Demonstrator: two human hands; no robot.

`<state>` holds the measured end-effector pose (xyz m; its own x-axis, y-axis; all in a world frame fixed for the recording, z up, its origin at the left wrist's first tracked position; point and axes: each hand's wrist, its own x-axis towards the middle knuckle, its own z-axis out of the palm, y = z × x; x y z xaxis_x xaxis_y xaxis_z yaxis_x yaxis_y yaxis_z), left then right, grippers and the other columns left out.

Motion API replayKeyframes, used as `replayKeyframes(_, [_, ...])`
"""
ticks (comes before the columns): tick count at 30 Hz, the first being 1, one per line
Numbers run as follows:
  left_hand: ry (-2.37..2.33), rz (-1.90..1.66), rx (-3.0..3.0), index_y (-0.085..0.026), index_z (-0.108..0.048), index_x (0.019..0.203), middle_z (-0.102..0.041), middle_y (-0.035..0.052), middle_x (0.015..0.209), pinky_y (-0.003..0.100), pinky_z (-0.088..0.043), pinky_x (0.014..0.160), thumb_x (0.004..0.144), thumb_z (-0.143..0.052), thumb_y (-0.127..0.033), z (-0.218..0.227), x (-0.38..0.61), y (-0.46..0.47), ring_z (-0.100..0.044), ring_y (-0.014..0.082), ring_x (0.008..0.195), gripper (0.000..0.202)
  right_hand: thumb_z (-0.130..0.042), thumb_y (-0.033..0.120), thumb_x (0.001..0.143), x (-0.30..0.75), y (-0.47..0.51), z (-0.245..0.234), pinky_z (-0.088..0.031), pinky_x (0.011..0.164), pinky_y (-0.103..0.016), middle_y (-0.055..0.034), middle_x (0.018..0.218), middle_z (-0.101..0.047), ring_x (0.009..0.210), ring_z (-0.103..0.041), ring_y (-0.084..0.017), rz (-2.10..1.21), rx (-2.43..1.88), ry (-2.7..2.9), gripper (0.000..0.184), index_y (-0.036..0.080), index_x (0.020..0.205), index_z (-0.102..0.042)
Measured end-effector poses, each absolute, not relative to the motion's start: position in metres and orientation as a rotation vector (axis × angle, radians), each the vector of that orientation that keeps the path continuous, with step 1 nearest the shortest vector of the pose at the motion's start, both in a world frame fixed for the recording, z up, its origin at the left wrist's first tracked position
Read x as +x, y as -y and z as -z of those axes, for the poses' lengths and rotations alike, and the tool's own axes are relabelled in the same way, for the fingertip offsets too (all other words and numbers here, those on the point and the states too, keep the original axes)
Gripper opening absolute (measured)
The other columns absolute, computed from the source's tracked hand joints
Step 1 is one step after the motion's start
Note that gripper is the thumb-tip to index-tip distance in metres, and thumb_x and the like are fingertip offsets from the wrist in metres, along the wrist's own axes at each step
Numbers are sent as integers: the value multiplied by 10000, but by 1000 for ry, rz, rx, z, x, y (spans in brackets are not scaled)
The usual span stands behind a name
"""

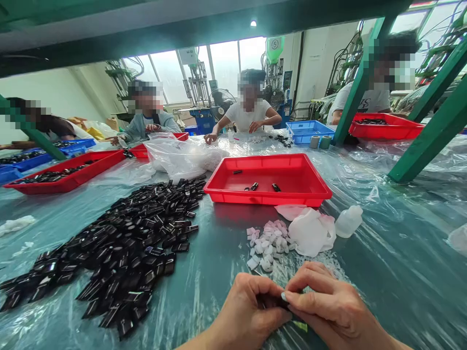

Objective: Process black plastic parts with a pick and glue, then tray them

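My left hand (248, 311) is closed, with a small black plastic part (263, 302) partly visible between thumb and curled fingers. Against it, the fingertips of my right hand (328, 304) are pinched together. A tiny pale spot shows at those fingertips; I cannot tell whether it is a nail or a white piece. Just beyond the hands lies a heap of small white and pinkish pieces (268, 243), beside a crumpled white cloth (312, 232). A large pile of glossy black plastic parts (127, 243) spreads over the table to the left.
A red tray (266, 197) with a few black parts stands ahead. A translucent bottle (349, 221) lies right of the cloth. Clear plastic bags (182, 155) sit behind the pile. Green posts (430, 131) rise at right. Several people work across the plastic-covered table (394, 272).
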<state>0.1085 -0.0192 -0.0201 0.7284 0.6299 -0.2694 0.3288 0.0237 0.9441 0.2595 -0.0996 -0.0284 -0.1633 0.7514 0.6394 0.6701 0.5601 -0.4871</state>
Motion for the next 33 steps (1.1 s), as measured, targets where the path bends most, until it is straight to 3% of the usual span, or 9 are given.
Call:
replayKeyframes(8, [-782, -283, 1530, -88, -658, 608, -384, -45, 500, 213, -249, 480, 615, -642, -188, 23, 106, 20, -317, 71, 519, 102, -529, 59, 815, 257, 98, 31, -399, 648, -258, -12, 760, -559, 686, -479, -103, -97, -1186, 1841, 138, 167, 751, -587])
replayKeyframes(12, [-770, -281, 1531, -82, -657, 615, -368, -46, 503, 217, -249, 482, 620, -666, -243, 22, 107, 19, -316, 72, 526, 161, -516, 82, 827, 254, 99, 29, -410, 647, -243, -14, 757, -543, 696, -493, -103, -110, -1202, 1847, 155, 164, 716, -586])
replayKeyframes(18, [-789, -265, 1417, -108, -597, 630, -429, -48, 497, 197, -281, 444, 631, -648, -239, 17, 109, 18, -364, 57, 470, 140, -505, 131, 842, 264, 100, 23, -442, 684, -255, -32, 846, -567, 772, -539, -132, -214, -1327, 1858, 172, 202, 967, -600])
replayKeyframes(20, [-821, -267, 1335, -119, -569, 644, -442, -54, 492, 189, -322, 422, 614, -658, -237, 17, 110, 17, -378, 56, 441, 150, -488, 141, 855, 272, 99, 24, -439, 687, -256, -30, 843, -569, 763, -548, -131, -180, -1409, 1775, 151, 198, 942, -597])
replayKeyframes(24, [-838, -292, 1272, -120, -562, 806, -447, -78, 478, 178, -388, 402, 600, -668, -213, 17, 110, 15, -405, 58, 417, 250, -448, 125, 865, 284, 93, 31, -397, 692, -291, -17, 765, -573, 731, -541, -144, 11, -1526, 1787, 171, 197, 842, -601])
replayKeyframes(27, [-835, -308, 1278, -136, -517, 976, -445, -103, 467, 164, -388, 387, 609, -660, -182, 18, 110, 13, -421, 56, 392, 397, -418, 114, 872, 281, 88, 34, -361, 736, -326, -19, 786, -568, 777, -527, -161, -12, -1602, 1892, 205, 212, 883, -598])
replayKeyframes(33, [-793, -278, 1297, -150, -504, 973, -450, -109, 465, 155, -389, 397, 617, -645, -159, 17, 111, 14, -408, 43, 387, 383, -453, 132, 862, 272, 84, 33, -308, 788, -362, -14, 818, -528, 827, -488, -179, -116, -1789, 1948, 189, 223, 818, -613])
